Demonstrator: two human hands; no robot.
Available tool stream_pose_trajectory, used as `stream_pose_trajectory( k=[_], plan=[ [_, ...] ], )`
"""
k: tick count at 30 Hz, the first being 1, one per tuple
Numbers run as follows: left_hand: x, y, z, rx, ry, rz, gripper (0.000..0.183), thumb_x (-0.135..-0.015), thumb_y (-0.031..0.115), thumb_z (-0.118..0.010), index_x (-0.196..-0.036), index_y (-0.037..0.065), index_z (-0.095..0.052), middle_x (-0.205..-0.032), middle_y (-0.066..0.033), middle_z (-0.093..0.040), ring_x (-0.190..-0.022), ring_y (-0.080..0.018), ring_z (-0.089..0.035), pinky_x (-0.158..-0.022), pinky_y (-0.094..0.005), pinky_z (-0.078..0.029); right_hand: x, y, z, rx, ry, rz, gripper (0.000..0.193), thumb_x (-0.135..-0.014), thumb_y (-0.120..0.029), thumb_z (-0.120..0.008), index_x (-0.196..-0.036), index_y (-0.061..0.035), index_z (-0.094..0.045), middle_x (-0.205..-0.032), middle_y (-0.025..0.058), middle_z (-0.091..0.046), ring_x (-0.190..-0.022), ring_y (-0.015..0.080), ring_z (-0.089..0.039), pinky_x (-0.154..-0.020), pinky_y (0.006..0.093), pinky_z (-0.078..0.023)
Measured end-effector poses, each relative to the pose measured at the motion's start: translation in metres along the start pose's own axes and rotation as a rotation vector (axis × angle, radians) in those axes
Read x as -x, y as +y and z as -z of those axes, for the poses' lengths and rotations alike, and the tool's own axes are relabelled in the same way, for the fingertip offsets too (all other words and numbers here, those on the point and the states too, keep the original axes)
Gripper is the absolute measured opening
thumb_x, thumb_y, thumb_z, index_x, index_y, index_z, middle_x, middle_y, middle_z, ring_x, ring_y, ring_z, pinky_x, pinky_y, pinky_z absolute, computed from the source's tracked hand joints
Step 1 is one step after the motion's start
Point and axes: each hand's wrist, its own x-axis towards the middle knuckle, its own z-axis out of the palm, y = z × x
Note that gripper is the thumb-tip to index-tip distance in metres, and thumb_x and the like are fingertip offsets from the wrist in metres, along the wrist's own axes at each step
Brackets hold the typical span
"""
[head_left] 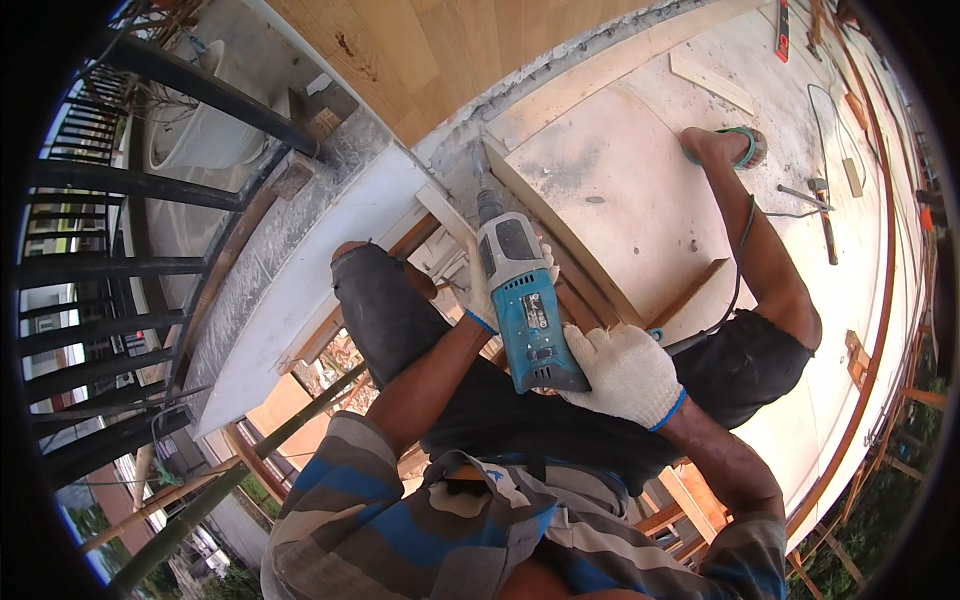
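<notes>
- Behind the work, wood floor [450,45] lies ahead of the drill [530,320], a dark railing [130,185] to its left and a pale panel [625,185] to its right.
- The drill is between the person's knees, its long axis running away from the torso and leaning a little left at the front.
- At its far end, the bit [481,173] points at grey concrete [447,152]; whether the tip touches or has sunk in, I cannot tell.
- A plank [565,230] stands on edge just right of the bit.
- The gloved left hand [480,290] wraps the drill's front, nearer the bit.
- The gloved right hand [625,375] grips its rear, fingers partly hidden.
</notes>
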Motion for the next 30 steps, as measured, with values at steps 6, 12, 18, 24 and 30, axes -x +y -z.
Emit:
stream_pose_trajectory(
  k=[6,12,18,24,30],
  plan=[
    [0.007,0.001,0.001,-0.079,0.075,-0.005,0.117,-0.093,0.099,-0.054,-0.157,0.001,-0.057,-0.137,-0.0271,-0.070,-0.126,-0.0439,-0.073,-0.113,-0.0633,-0.061,0.011,0.000,-0.012,-0.062,0.132,-0.008,0.078,-0.089,-0.053,-0.088,-0.139,0.0039,-0.068,-0.095,0.0164,-0.072,-0.081,0.0334,-0.076,-0.074,0.0470,-0.060],
    [0.035,-0.019,0.002,-0.055,0.050,0.007,0.114,-0.096,0.098,-0.052,-0.159,0.003,-0.057,-0.140,-0.0277,-0.069,-0.130,-0.0444,-0.071,-0.116,-0.0651,-0.059,0.037,-0.012,-0.001,-0.085,0.040,-0.010,0.084,-0.084,-0.057,-0.090,-0.143,-0.0006,-0.070,-0.097,0.0148,-0.072,-0.077,0.0339,-0.073,-0.074,0.0461,-0.059],
    [0.035,-0.024,0.012,0.036,0.083,0.012,0.106,-0.100,0.090,-0.057,-0.164,0.006,-0.053,-0.146,-0.0250,-0.066,-0.137,-0.0426,-0.067,-0.123,-0.0630,-0.053,0.039,-0.010,-0.008,-0.024,0.033,0.002,0.086,-0.084,-0.057,-0.090,-0.143,0.0008,-0.069,-0.093,0.0158,-0.071,-0.074,0.0341,-0.071,-0.072,0.0464,-0.058],
    [0.028,-0.017,0.027,0.053,0.045,0.013,0.106,-0.101,0.088,-0.057,-0.161,0.002,-0.052,-0.147,-0.0275,-0.065,-0.138,-0.0434,-0.067,-0.124,-0.0630,-0.053,0.033,-0.011,-0.008,-0.029,-0.015,-0.008,0.085,-0.083,-0.051,-0.091,-0.145,0.0018,-0.066,-0.102,0.0162,-0.073,-0.084,0.0352,-0.075,-0.078,0.0467,-0.061],
    [0.022,-0.015,0.030,0.001,0.047,-0.021,0.108,-0.098,0.094,-0.053,-0.159,0.005,-0.057,-0.145,-0.0223,-0.068,-0.134,-0.0434,-0.068,-0.119,-0.0663,-0.055,0.030,-0.006,-0.013,-0.043,0.003,-0.003,0.086,-0.084,-0.050,-0.091,-0.147,0.0025,-0.065,-0.105,0.0171,-0.073,-0.087,0.0359,-0.075,-0.080,0.0472,-0.061]
  ],
)
